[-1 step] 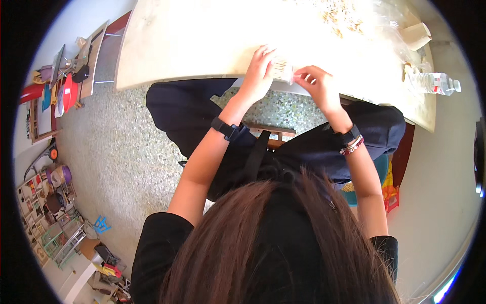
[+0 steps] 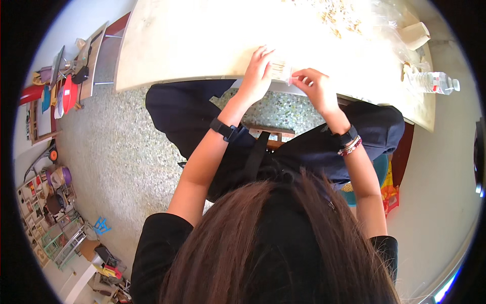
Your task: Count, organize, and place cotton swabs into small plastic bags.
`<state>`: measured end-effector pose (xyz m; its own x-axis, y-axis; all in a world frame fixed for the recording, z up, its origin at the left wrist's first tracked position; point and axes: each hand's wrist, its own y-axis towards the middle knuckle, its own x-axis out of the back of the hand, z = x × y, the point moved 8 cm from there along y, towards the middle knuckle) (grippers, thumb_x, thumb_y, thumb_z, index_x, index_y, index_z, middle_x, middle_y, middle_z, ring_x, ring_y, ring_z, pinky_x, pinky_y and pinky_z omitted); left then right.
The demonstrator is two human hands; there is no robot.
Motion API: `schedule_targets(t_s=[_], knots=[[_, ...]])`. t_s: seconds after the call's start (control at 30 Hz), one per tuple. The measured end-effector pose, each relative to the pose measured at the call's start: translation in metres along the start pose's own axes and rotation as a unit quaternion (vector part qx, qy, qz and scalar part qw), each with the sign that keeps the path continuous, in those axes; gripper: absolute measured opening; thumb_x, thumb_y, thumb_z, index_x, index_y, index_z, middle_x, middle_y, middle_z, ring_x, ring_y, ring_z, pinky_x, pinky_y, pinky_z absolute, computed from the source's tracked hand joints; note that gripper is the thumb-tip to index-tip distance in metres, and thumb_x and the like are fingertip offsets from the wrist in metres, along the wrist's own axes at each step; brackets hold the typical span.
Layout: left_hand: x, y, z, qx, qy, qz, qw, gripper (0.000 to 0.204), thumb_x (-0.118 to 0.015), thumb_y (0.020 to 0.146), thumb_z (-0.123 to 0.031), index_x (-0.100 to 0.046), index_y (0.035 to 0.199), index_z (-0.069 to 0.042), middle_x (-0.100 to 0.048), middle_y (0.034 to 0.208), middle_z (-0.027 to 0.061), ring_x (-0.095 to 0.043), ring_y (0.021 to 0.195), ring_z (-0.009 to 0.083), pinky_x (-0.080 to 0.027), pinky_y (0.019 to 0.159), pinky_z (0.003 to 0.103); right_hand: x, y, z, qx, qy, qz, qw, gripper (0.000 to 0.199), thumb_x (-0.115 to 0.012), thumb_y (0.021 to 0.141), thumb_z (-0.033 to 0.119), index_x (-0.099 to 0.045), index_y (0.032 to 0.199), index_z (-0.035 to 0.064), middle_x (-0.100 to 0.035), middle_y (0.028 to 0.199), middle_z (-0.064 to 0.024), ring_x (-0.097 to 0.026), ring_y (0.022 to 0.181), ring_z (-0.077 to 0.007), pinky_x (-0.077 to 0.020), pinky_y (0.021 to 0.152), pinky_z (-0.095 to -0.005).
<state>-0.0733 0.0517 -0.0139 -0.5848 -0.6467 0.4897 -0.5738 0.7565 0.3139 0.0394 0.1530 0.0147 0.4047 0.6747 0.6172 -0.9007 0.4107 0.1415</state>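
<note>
At the near edge of the pale table [image 2: 192, 40], a small clear case [image 2: 279, 71] lies between my hands. Thin brown sticks show through it in a row, and its right end has a pinkish edge. My left hand [image 2: 257, 76] is closed against the left side of the case, fingers pointing away from me. At the pinkish right end, my right hand [image 2: 316, 86] has thumb and fingertips pinched together. Whether a single stick or the case's rim is in that pinch is too small to make out.
Loose brown sticks [image 2: 341, 20] lie scattered at the far right of the table. Beside them are a crumpled clear plastic bag [image 2: 389, 28], a pale cup [image 2: 415, 35] on its side and a clear bottle [image 2: 435, 82] by the right edge.
My right hand has shifted very slightly left and nearer to me. The left hand and the case have barely moved.
</note>
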Motion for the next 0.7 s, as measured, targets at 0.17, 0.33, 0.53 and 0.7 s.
schedule_targets(t_s=[0.17, 0.33, 0.53, 0.7], knots=[[0.001, 0.001, 0.004, 0.011, -0.039, 0.001, 0.999, 0.034, -0.041, 0.087, -0.001, -0.047, 0.120, 0.000, -0.038, 0.130, 0.0190, -0.035, 0.125, 0.0324, -0.029, 0.104, 0.037, -0.010, -0.003, -0.002, -0.016, 0.008, -0.007, 1.000, 0.017, -0.069, 0.075, 0.018, -0.066, 0.086, 0.0062, -0.060, 0.065, -0.0060, -0.056, 0.056, -0.0139, -0.0459, 0.055, -0.0269], [0.004, -0.002, 0.016, 0.037, -0.125, 0.011, 0.991, 0.042, -0.041, 0.085, 0.001, -0.041, 0.126, -0.003, -0.035, 0.135, 0.0157, -0.033, 0.128, 0.0280, -0.029, 0.104, 0.036, -0.017, -0.005, -0.007, -0.073, 0.019, 0.000, 0.997, 0.021, -0.070, 0.076, 0.020, -0.064, 0.088, 0.0048, -0.059, 0.062, -0.0051, -0.054, 0.053, -0.0127, -0.0448, 0.053, -0.0263], [0.003, -0.002, 0.022, 0.105, -0.256, 0.106, 0.955, 0.058, -0.044, 0.079, 0.008, -0.033, 0.134, -0.006, -0.032, 0.139, 0.0098, -0.031, 0.129, 0.0200, -0.029, 0.103, 0.033, -0.033, -0.005, -0.010, -0.099, 0.011, -0.019, 0.995, 0.021, -0.063, 0.081, 0.020, -0.058, 0.090, 0.0022, -0.055, 0.055, -0.0069, -0.053, 0.048, -0.0143, -0.0428, 0.050, -0.0283], [0.009, -0.001, 0.016, 0.079, -0.196, 0.123, 0.970, 0.060, -0.044, 0.079, 0.011, -0.031, 0.136, -0.004, -0.032, 0.139, 0.0091, -0.030, 0.129, 0.0184, -0.027, 0.105, 0.031, -0.041, -0.008, -0.013, -0.126, 0.041, -0.034, 0.991, 0.020, -0.060, 0.084, 0.018, -0.054, 0.091, -0.0005, -0.052, 0.051, -0.0057, -0.047, 0.043, -0.0107, -0.0393, 0.045, -0.0269]])
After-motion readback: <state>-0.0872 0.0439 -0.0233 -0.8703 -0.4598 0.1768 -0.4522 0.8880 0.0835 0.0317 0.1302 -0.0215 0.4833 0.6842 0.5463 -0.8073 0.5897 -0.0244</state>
